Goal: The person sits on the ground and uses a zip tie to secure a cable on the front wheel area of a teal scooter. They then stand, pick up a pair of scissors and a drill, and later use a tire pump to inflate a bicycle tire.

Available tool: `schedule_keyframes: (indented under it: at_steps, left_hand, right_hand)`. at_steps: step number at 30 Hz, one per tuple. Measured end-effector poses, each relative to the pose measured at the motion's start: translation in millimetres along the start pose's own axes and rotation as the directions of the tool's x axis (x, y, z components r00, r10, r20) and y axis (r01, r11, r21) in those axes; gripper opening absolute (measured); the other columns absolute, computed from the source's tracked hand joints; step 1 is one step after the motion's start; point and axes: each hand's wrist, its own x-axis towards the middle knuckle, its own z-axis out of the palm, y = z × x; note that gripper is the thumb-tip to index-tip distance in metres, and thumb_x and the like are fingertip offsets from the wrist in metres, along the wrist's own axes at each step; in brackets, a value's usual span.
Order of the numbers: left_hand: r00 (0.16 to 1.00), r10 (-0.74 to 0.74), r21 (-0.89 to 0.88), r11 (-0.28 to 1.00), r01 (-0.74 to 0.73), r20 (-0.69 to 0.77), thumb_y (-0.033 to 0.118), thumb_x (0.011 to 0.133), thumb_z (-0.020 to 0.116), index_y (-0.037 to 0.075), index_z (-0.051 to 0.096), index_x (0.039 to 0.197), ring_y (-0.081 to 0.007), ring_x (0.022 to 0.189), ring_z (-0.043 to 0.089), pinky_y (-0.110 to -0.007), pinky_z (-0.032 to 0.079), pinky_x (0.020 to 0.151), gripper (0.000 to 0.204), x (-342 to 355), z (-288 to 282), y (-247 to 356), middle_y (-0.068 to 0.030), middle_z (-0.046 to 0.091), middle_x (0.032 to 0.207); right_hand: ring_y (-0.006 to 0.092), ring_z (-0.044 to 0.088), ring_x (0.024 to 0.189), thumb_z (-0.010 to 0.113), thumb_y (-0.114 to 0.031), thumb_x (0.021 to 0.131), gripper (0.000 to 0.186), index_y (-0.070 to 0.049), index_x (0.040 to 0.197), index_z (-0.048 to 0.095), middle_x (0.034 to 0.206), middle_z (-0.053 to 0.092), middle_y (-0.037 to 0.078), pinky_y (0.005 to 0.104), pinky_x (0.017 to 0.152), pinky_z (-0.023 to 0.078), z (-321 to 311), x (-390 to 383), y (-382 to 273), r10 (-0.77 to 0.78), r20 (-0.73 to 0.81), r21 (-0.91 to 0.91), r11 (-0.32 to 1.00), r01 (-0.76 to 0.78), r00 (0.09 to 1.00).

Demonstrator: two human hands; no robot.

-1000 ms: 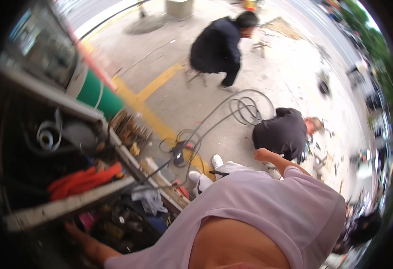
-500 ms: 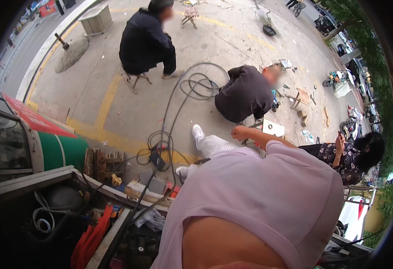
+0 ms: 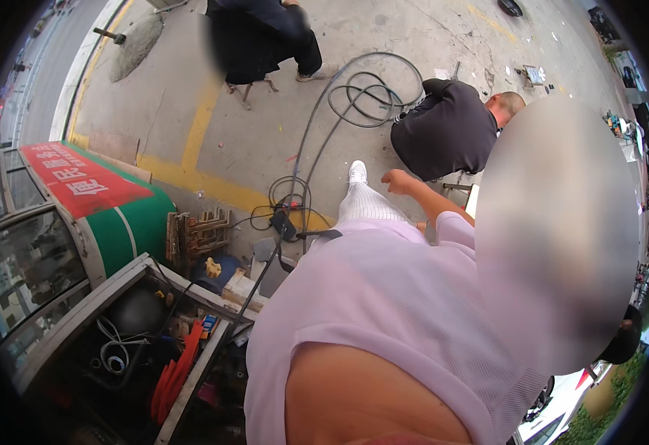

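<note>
My right hand [image 3: 396,180] hangs in front of my body with its forearm bare below a pale pink sleeve. Its fingers look loosely curled, and I see nothing in them. Nearest to it, beyond the fingertips, is a crouching person in a dark jacket [image 3: 446,133]. One of my white shoes [image 3: 358,172] stands on the concrete beside the hand, below striped white trousers [image 3: 372,204]. My left hand is out of view. Looped black cable [image 3: 361,100] lies on the ground ahead and runs back to a dark box [image 3: 283,226] left of my legs.
At the left, an open-topped cart [image 3: 128,278] holds red cloth [image 3: 176,378], white cable and tools. Behind it stands a red-and-green stall [image 3: 131,230], with wooden stools [image 3: 194,237] beside it. A seated person in black [image 3: 261,44] is farther ahead. A blurred patch hides the right.
My view has swung, so the ground and cart sit farther right in it. The stall shows more. My right arm is still held forward with the hand curled.
</note>
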Motion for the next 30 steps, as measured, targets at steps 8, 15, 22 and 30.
schedule_keyframes:
  at_steps: [8, 15, 22, 30]
  left_hand:
    - [0.944, -0.255, -0.042, 0.967, 0.251, -0.212, 0.021, 0.092, 0.054, 0.004, 0.058, 0.114, -0.0198, 0.085, 0.059, -0.036, 0.048, 0.079, 0.028, 23.7, 2.4, -19.0, -0.0071, 0.062, 0.094]
    - [0.989, -0.011, 0.079, 0.997, 0.023, -0.146, 0.016, 0.088, 0.062, 0.004, 0.063, 0.103, -0.0143, 0.069, 0.057, -0.029, 0.048, 0.066, 0.019, 106.3, 64.1, 135.6, -0.0029, 0.059, 0.075]
    - [0.990, -0.003, 0.427, 0.902, -0.057, 0.140, 0.028, 0.087, 0.063, 0.002, 0.063, 0.092, -0.0093, 0.044, 0.039, -0.026, 0.035, 0.042, 0.026, 280.2, 119.0, 223.3, 0.0020, 0.042, 0.052]
    - [0.737, 0.032, 0.324, 0.885, -0.335, 0.675, 0.023, 0.094, 0.053, 0.000, 0.059, 0.098, -0.0051, 0.044, 0.035, -0.024, 0.033, 0.042, 0.024, 279.7, 353.1, 449.9, 0.0044, 0.038, 0.056]
  right_hand:
    - [0.0196, 0.066, 0.079, 0.050, -0.006, 0.083, 0.035, 0.002, 0.117, 0.059, 0.105, 0.065, 0.013, 0.0298, 0.068, 0.054, -106.3, 11.0, 81.5, 0.272, -0.066, 0.330, 0.914, -0.236, 0.960]
    - [0.0172, 0.063, 0.074, 0.046, -0.006, 0.086, 0.035, -0.001, 0.119, 0.057, 0.102, 0.064, 0.011, 0.0290, 0.063, 0.052, -161.1, -12.7, 139.8, 0.658, -0.049, 0.782, 0.493, -0.381, 0.751]
    - [0.0149, 0.062, 0.068, 0.041, -0.001, 0.085, 0.034, 0.001, 0.113, 0.060, 0.082, 0.065, 0.009, 0.0267, 0.059, 0.050, -181.5, 16.7, 59.8, 0.583, -0.218, 0.759, 0.605, -0.239, 0.782]
    - [0.0149, 0.061, 0.066, 0.045, -0.009, 0.089, 0.030, 0.001, 0.112, 0.060, 0.078, 0.065, 0.009, 0.0292, 0.064, 0.049, -272.9, 67.9, -70.2, 0.456, -0.522, 0.698, 0.714, 0.054, 0.721]
